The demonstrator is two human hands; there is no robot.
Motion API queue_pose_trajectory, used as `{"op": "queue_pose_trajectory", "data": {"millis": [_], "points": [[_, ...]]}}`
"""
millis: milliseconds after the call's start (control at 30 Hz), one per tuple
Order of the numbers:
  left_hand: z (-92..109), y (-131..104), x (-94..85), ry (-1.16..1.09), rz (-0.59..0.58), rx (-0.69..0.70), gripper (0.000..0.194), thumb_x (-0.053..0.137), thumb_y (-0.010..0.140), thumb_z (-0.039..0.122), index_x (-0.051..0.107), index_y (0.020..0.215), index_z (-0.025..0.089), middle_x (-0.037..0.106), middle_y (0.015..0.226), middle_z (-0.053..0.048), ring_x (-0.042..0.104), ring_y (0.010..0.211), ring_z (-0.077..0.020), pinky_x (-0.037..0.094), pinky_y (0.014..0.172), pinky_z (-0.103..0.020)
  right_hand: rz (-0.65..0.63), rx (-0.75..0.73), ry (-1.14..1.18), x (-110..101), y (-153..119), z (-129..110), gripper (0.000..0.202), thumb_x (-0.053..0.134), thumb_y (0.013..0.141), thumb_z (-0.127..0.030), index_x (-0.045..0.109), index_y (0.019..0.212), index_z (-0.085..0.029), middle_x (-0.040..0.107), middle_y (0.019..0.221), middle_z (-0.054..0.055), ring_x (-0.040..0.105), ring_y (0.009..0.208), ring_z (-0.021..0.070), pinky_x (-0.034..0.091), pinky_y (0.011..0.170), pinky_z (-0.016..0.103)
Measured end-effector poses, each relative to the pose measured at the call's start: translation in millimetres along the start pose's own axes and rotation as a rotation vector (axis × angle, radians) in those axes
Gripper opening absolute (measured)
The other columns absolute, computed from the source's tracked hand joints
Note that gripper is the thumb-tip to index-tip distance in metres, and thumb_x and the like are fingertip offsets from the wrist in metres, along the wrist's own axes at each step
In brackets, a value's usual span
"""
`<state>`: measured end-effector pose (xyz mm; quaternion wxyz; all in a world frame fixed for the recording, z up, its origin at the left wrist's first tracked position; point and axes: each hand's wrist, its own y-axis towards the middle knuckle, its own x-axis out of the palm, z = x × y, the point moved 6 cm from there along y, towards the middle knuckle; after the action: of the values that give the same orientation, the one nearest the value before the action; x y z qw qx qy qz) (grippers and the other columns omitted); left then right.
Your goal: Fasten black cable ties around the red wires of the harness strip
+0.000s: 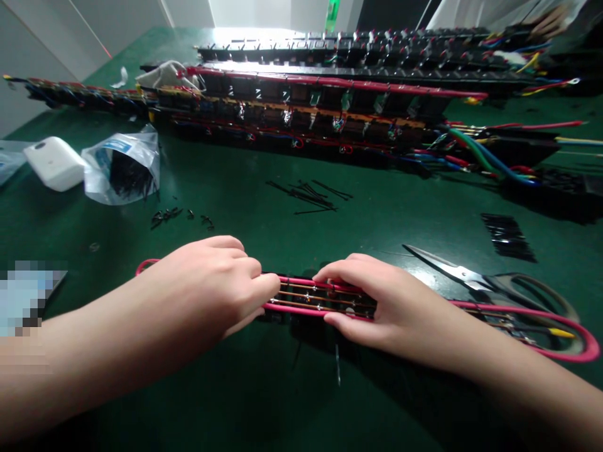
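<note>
A long narrow wired assembly (301, 295) with red cables along both edges lies across the green table (211, 389). My left hand (226, 282) has its fingers curled round the assembly left of the middle, palm down. Farther right, my right hand (372, 295) grips it across its width, thumb on the near edge and fingers on the far edge. A thin dark tie points down from the near side between the hands. At the right end the red cable (591, 342) loops round beside a yellow tip.
Scissors (464, 274) lie beyond my right forearm. Black cable ties (311, 196) and a black bundle (509, 237) rest mid-table. An open plastic bag (127, 166) and white case (55, 163) sit left. Long wired assemblies (292, 113) span the back. Another person's hand (551, 22) shows top right.
</note>
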<state>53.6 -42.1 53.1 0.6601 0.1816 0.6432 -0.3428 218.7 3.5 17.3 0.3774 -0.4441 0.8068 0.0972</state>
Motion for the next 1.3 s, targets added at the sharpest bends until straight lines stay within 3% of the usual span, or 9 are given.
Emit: {"op": "queue_pose_trajectory", "data": {"millis": [167, 367, 467, 700, 933, 1300], "points": [[2, 1, 1.6, -0.009, -0.022, 0.010, 0.016, 0.052, 0.093, 0.013, 0.061, 0.083, 0.022, 0.067, 0.071, 0.000, 0.062, 0.065, -0.0205, 0.044, 0.072, -0.036, 0.010, -0.012, 0.012, 0, -1, 1, 0.027, 0.068, 0.085, -0.027, 0.067, 0.112, -0.024, 0.071, 0.105, 0.004, 0.066, 0.092, 0.0199, 0.051, 0.077, 0.032], [-11, 2, 7.9, -0.035, -0.246, -0.170, 0.006, 0.060, 0.092, 0.018, 0.060, 0.086, 0.021, 0.066, 0.072, 0.001, 0.063, 0.063, -0.0206, 0.045, 0.071, -0.037, 0.002, 0.003, 0.012, 0, -2, 3, 0.028, 0.068, 0.086, -0.029, 0.066, 0.113, -0.026, 0.070, 0.105, 0.002, 0.065, 0.091, 0.0188, 0.051, 0.077, 0.032], [-19, -2, 11.0, -0.056, -0.292, -0.228, 0.008, 0.067, 0.089, 0.023, 0.059, 0.091, 0.021, 0.068, 0.081, -0.001, 0.066, 0.071, -0.0223, 0.044, 0.070, -0.035, 0.006, 0.001, 0.010, 0, -1, 2, 0.027, 0.068, 0.085, -0.028, 0.067, 0.112, -0.025, 0.070, 0.105, 0.003, 0.065, 0.092, 0.0190, 0.051, 0.078, 0.032], [-33, 0, 11.6, -0.077, -0.163, -0.217, 0.036, 0.081, 0.078, 0.038, 0.059, 0.102, 0.022, 0.063, 0.098, -0.004, 0.063, 0.084, -0.0251, 0.043, 0.070, -0.034, 0.011, 0.001, 0.002, -1, -1, 1, 0.028, 0.068, 0.085, -0.027, 0.067, 0.112, -0.024, 0.071, 0.105, 0.004, 0.066, 0.092, 0.0203, 0.051, 0.078, 0.032], [-30, 6, 12.5, -0.241, -0.147, -0.169, 0.014, 0.071, 0.085, 0.031, 0.061, 0.093, 0.025, 0.063, 0.093, 0.001, 0.059, 0.083, -0.0206, 0.040, 0.070, -0.031, 0.014, -0.009, 0.010, 0, -1, 1, 0.027, 0.067, 0.084, -0.026, 0.067, 0.111, -0.025, 0.071, 0.104, 0.004, 0.066, 0.091, 0.0203, 0.051, 0.077, 0.032], [-29, 10, 17.9, -0.226, -0.156, -0.197, 0.013, 0.067, 0.087, 0.033, 0.062, 0.097, 0.025, 0.065, 0.095, -0.001, 0.060, 0.086, -0.0229, 0.042, 0.074, -0.034, -0.002, 0.009, -0.001, 0, 1, 2, 0.027, 0.066, 0.085, -0.027, 0.067, 0.111, -0.024, 0.071, 0.103, 0.004, 0.065, 0.091, 0.0206, 0.051, 0.077, 0.033]]}}
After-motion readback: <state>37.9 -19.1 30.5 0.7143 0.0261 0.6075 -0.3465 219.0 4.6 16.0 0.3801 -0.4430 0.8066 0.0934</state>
